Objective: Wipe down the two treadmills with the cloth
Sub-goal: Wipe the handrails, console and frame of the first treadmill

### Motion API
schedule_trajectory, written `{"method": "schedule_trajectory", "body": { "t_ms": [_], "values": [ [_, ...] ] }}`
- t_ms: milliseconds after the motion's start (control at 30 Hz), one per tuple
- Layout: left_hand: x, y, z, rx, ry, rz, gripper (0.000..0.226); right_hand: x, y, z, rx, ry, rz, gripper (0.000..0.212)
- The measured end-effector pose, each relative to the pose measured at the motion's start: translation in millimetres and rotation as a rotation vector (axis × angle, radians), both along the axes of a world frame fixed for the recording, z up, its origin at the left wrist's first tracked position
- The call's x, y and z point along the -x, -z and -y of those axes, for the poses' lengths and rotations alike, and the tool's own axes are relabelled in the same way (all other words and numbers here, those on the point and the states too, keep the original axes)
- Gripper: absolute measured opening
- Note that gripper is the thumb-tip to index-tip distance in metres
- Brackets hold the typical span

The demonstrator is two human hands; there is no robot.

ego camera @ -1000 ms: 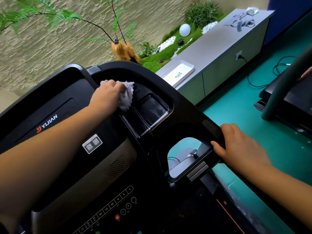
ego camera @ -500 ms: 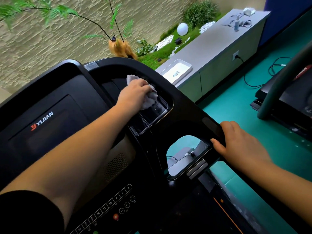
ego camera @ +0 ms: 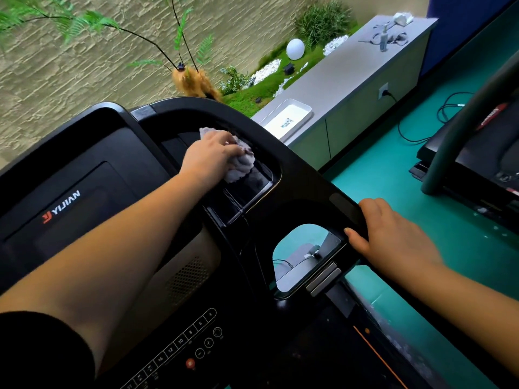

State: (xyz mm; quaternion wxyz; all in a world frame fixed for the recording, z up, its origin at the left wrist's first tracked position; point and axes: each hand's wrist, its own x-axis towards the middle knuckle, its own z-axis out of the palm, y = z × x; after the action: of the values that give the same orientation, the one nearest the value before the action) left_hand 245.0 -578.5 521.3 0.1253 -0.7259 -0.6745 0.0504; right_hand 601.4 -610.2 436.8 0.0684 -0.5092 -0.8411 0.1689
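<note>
Wiping the tray on the first treadmill (ego camera: pixel 84 169), braced against its frame.

My left grip (ego camera: pixel 210 154) closes over the bunched cloth (ego camera: pixel 242 165) and presses it into the tray recess (ego camera: pixel 252 192) under my fingers, where I judge dust gathers. The cloth is a crumpled wad with no clear long axis, and its loose end spills past my fingertips. My right grip (ego camera: pixel 393 237) wraps the frame (ego camera: pixel 317 175), probably for balance. The second treadmill (ego camera: pixel 477 153) stands well beyond it.

A white tray (ego camera: pixel 304 109) and a small bottle (ego camera: pixel 383 42) sit on a grey counter (ego camera: pixel 351 77); a black cable (ego camera: pixel 415 140) lies on the green floor (ego camera: pixel 379 175).
</note>
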Motion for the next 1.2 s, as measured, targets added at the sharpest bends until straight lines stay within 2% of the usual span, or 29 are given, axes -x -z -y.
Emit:
{"method": "schedule_trajectory", "body": {
  "t_ms": [67,167,267,333,433,500,600,700,833,933,1067,1200],
  "values": [
    [-1,9,0,-0.06,-0.038,0.025,0.024,0,1,1,-0.004,0.0,-0.006,0.037],
    [-29,32,1,0.063,0.056,0.179,0.013,0,1,1,-0.015,0.002,-0.012,0.036],
    [-30,36,2,0.184,0.232,0.104,0.015,0,0,1,-0.013,-0.003,-0.002,0.036],
    [-25,17,3,0.202,0.213,0.072,0.018,0,0,0,-0.014,-0.005,-0.01,0.036],
    [-11,5,-2,0.069,0.06,0.052,0.025,0,0,1,-0.013,-0.002,-0.009,0.036],
    [-17,11,-2,0.049,0.063,0.075,0.029,-1,0,1,-0.014,0.0,-0.011,0.036],
    [-35,34,10,0.112,0.157,0.168,0.021,0,-1,1,-0.018,-0.003,-0.012,0.036],
    [-32,36,24,0.206,0.167,0.209,0.022,-1,-1,1,-0.011,-0.003,-0.016,0.036],
    [-17,23,27,0.374,0.175,0.066,0.025,0,-2,0,-0.015,-0.002,-0.019,0.036],
    [-33,25,18,0.336,0.11,0.083,0.023,0,-1,0,-0.012,-0.003,-0.019,0.036],
    [-53,28,-1,0.234,-0.077,0.214,0.031,0,0,0,-0.021,-0.005,-0.021,0.036],
    [-32,27,21,0.23,0.009,0.2,0.024,-1,0,0,-0.02,-0.006,-0.029,0.036]
  ]
}}
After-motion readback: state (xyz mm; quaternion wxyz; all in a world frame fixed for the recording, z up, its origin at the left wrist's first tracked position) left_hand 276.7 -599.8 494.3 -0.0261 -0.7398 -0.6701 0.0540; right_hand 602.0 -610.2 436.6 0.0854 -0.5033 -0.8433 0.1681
